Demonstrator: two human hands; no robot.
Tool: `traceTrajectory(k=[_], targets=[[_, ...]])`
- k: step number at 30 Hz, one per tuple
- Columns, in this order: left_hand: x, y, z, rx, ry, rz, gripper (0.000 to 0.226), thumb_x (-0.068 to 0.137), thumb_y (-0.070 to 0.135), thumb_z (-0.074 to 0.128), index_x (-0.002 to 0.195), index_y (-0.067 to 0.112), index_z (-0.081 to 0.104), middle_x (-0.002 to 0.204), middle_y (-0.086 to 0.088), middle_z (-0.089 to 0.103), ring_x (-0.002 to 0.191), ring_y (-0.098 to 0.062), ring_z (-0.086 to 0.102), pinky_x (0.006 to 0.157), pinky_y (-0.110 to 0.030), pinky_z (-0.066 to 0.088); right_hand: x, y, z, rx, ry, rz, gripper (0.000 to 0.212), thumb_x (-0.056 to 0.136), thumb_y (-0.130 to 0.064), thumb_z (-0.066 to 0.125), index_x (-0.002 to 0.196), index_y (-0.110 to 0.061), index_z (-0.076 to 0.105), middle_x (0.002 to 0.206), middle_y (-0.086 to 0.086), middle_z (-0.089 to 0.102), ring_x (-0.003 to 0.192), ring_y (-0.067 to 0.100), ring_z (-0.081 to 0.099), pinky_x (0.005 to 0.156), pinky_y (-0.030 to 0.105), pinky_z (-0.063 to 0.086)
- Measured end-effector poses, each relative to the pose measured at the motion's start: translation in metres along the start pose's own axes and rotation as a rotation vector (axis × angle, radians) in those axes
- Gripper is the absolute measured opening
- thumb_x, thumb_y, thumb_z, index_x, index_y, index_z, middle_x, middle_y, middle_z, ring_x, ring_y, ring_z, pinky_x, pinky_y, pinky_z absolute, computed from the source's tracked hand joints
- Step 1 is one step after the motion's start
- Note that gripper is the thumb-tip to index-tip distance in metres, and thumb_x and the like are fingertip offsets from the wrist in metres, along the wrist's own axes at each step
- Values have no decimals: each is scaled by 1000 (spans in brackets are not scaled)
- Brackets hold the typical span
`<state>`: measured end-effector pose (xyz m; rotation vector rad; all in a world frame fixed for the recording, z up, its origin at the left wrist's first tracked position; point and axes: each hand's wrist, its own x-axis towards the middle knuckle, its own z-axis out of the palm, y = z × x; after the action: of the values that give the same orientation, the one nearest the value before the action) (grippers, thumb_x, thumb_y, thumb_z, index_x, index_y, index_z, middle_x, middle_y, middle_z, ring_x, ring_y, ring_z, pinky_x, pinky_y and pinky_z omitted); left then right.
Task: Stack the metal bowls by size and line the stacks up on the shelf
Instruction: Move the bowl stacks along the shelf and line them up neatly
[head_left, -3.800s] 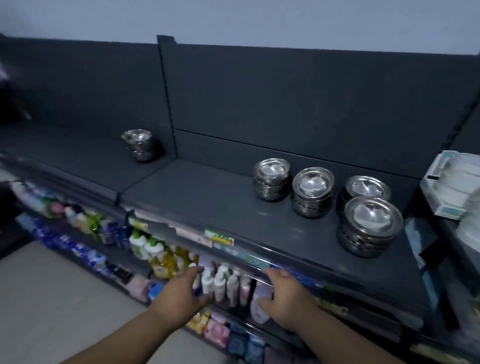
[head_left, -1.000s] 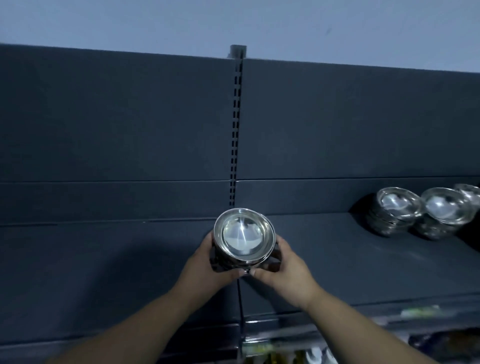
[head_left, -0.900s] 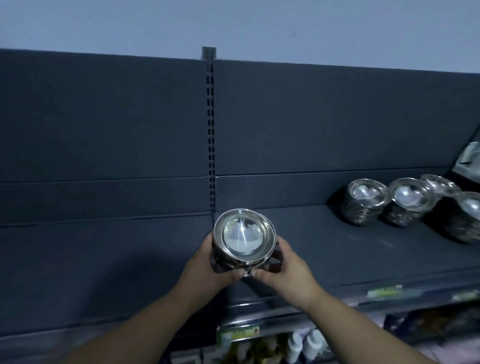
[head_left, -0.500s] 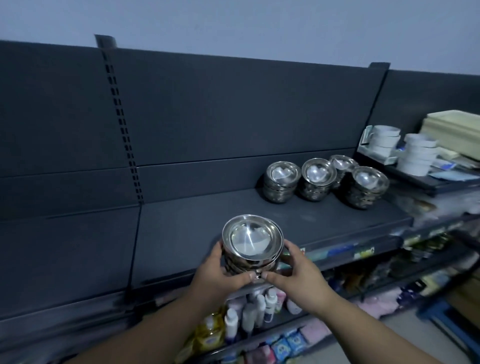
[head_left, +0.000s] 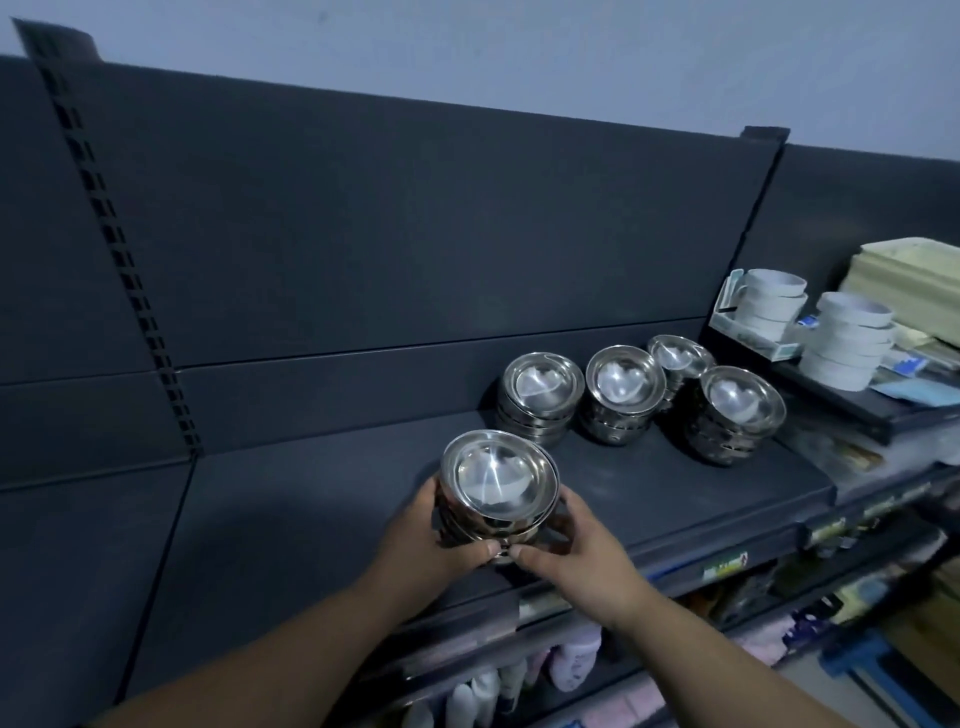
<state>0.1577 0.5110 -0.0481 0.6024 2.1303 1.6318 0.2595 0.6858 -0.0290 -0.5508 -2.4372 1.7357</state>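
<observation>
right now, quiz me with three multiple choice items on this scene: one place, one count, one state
1. Beside the shelf stacks, the white cups stand: A left; B right; C below.
2. Stacks standing on the shelf: A two; B four; C six.
3. The held stack is: A gripped by both hands; B gripped by one; C tipped over.
B: cups sit further right. B: four stand at the back. A: left hand and right hand curl round it.

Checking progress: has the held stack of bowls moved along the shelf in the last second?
Yes: the held stack went right, from the slotted upright toward the leftmost resting stack.
</observation>
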Motion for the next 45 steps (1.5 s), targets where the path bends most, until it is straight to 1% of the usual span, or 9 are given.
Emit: traceTrajectory(k=[3,8,12,17,20,24,28,33,45], targets=[[15,7,-7,38,57,16,62,67,12,85,113,32,49,100,16,66,94,11,62,72,1,42,29,-3,3,17,-23,1,80,72,-21,82,137,-35,39,121,-11,64,101,-2,65,87,19,51],[33,9,-14,121,146,-31,75,67,21,86,127,31,43,101,31,53,89,12,53,67,6,37,66,0,8,21,-87,-9,75,75,-4,77,135,-31,41,117,-8,67,100,4,68,89,24,54],[40,11,-20,170,215,-90,84,67,32,85,137,31,39,112,24,54,105,-3,56,85,-8,39,90,5,11,44,-147,-10,74,75,4,70,133,-34,44,111,-9,70,100,6,68,84,23,54],[32,13,-34,128,217,-183,89,59,47,86,136,36,42,129,19,53,111,-6,57,93,-22,46,112,15,3,-6,-191,15,70,70,-16,60,136,-33,43,128,-13,62,112,9,60,93,32,48],[34,28,-39,45,360,-183,58,68,60,73,119,37,58,119,13,64,103,-9,64,94,-33,52,127,10,-9,66,-52,79,33,89,-18,51,113,-40,57,124,-5,64,112,19,62,103,44,47],[50,49,-36,170,472,-233,31,87,43,61,111,25,66,94,3,71,72,-12,67,80,-34,56,139,-11,-18,-42,9,80,23,67,-63,49,84,-57,64,102,-11,71,97,21,69,96,48,51],[57,51,-33,213,484,-266,20,87,29,59,99,20,72,72,2,71,57,-14,65,70,-34,58,134,-39,-18,-191,-101,13,15,88,-39,59,101,-34,64,97,-9,68,79,3,64,67,9,50],[60,50,-32,265,516,-279,20,83,26,57,96,23,73,68,2,70,62,-19,68,76,-38,59,138,-41,-16,-277,-110,-19,30,83,-34,59,109,-23,70,96,-3,74,88,15,69,87,33,54],[58,65,-29,92,489,-203,28,85,41,62,112,36,64,104,14,70,89,-8,66,82,-32,54,131,-45,-13,-23,-56,23,20,79,-24,61,94,-28,74,80,-6,75,80,17,71,83,42,58]])
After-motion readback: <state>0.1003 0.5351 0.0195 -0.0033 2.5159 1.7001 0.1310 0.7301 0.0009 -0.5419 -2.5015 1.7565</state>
